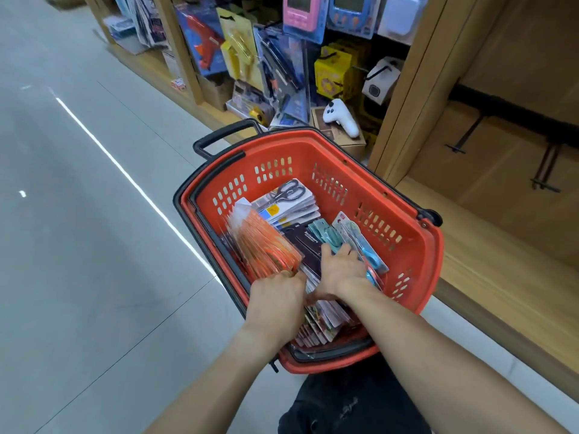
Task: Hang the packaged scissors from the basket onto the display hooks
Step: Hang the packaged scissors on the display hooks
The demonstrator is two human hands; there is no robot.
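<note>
A red shopping basket [416, 245] stands on the floor, filled with several stacks of packaged scissors. My left hand [275, 297] grips the near end of the orange scissors packs [263, 242], its fingertips hidden under them. Beside it, my right hand [341, 270] reaches over the black scissors packs [308, 245], fingers curled into the teal and blue scissors packs [354, 234]. A stack with grey-handled scissors [289, 191] lies at the basket's far end. Empty black display hooks [546, 170] stick out from a rail in the wooden bay on the right.
The left bay of the wooden shelving holds hanging goods: a red glue gun pack [203, 42], yellow boxes [333, 73] and a white controller [341, 115]. The basket's black handle [225, 136] points away. Grey tiled floor [78, 245] stretches to the left.
</note>
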